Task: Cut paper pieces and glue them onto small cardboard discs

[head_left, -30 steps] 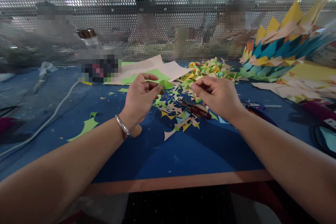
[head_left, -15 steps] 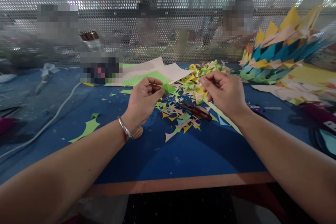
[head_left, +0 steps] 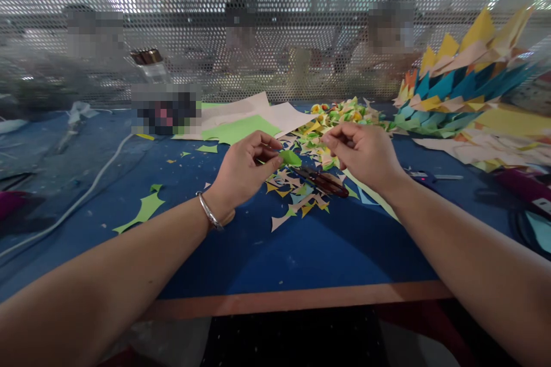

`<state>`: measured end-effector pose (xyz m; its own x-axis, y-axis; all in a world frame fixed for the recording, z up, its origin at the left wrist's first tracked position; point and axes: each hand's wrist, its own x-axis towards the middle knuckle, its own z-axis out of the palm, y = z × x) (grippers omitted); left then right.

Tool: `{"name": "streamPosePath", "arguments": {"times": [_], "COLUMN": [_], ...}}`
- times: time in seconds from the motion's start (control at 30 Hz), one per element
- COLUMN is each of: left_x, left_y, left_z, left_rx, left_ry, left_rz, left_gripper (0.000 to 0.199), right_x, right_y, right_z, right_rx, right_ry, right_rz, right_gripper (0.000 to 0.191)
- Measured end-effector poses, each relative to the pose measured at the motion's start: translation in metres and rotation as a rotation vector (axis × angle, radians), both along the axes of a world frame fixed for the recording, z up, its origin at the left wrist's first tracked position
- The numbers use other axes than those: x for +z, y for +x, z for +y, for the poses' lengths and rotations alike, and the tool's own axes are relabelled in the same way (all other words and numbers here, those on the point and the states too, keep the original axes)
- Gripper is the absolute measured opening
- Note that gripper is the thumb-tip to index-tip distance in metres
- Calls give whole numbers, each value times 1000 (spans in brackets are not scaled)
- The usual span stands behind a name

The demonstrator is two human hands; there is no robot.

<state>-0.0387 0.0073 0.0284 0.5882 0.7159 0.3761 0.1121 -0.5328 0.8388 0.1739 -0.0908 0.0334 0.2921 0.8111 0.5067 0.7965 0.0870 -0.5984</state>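
A small green paper piece (head_left: 291, 157) is pinched between the thumb and fingers of my left hand (head_left: 247, 169), which wears a silver bangle. My right hand (head_left: 365, 152) is closed in a pinch to the right of it, apart from the paper; whatever its fingertips hold, if anything, cannot be made out. Below and between the hands lie dark-handled scissors (head_left: 321, 179) on scattered paper offcuts (head_left: 297, 200). Just beyond my right hand is a heap of small coloured paper pieces (head_left: 350, 112). A larger green sheet (head_left: 247, 128) rests on pale paper sheets (head_left: 290, 117) behind my left hand.
At the right rises a layered craft of folded paper points (head_left: 460, 80). A blue tool with a small red light (head_left: 424, 178) lies beside my right wrist. On the left are a white cable (head_left: 103, 175) and a green offcut (head_left: 144, 209). People sit behind a perforated screen (head_left: 297, 11).
My left hand has moved right and slightly down with the green paper piece, nearer my right hand. The right hand has shifted a little to the left, still pinched.
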Motion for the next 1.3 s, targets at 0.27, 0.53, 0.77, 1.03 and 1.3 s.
{"name": "streamPosePath", "arguments": {"times": [0.27, 0.53, 0.77, 1.03, 1.3], "left_x": [0, -1, -3, -5, -10], "left_y": [-1, 1, 1, 2, 4], "left_z": [0, -2, 1, 1, 5], "left_rx": [19, 10, -47, -59, -102], "left_ry": [71, 108, 134, 125, -29], "left_rz": [100, 116, 143, 165, 54], "left_gripper": [13, 10, 6, 7, 6], "right_x": [-1, 2, 1, 1, 4], "right_y": [-3, -8, -9, -10, 2], "right_z": [1, -2, -2, -2, -5], "right_rx": [89, 137, 136, 139, 73], "right_ry": [-299, -436, -430, -439, -288], "right_rz": [-138, -175, -219, -222, -231], "right_gripper": [17, 20, 20, 21, 19]}}
